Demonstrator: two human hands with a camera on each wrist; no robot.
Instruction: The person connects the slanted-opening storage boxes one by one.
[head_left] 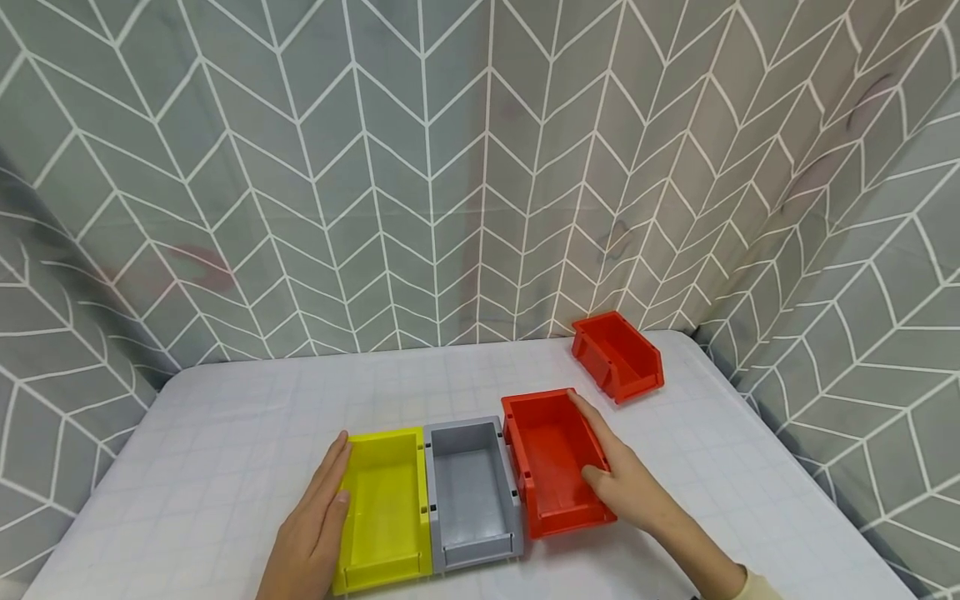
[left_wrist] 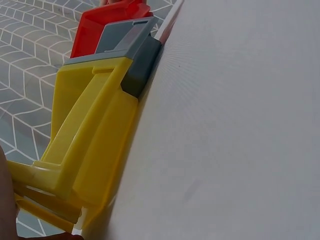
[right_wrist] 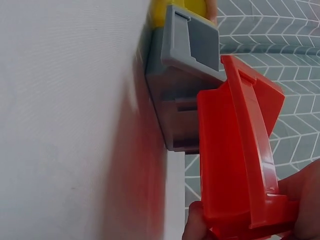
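Note:
A yellow plastic bin (head_left: 384,508) and a grey plastic bin (head_left: 471,487) stand side by side on the table. My left hand (head_left: 309,525) lies along the yellow bin's left side with its fingers straight. To the right of the grey one, my right hand (head_left: 628,482) grips a red plastic bin (head_left: 553,458) by its right side, thumb over the rim. In the right wrist view that red bin (right_wrist: 225,160) is tilted and raised off the table, close beside the grey bin (right_wrist: 177,75). Fingers under its side are partly hidden.
Another red bin (head_left: 618,354) sits at the table's back right, near the patterned curtain (head_left: 457,167). A white cloth (head_left: 225,433) with faint grid lines covers the table. Curtain also hangs along the right side.

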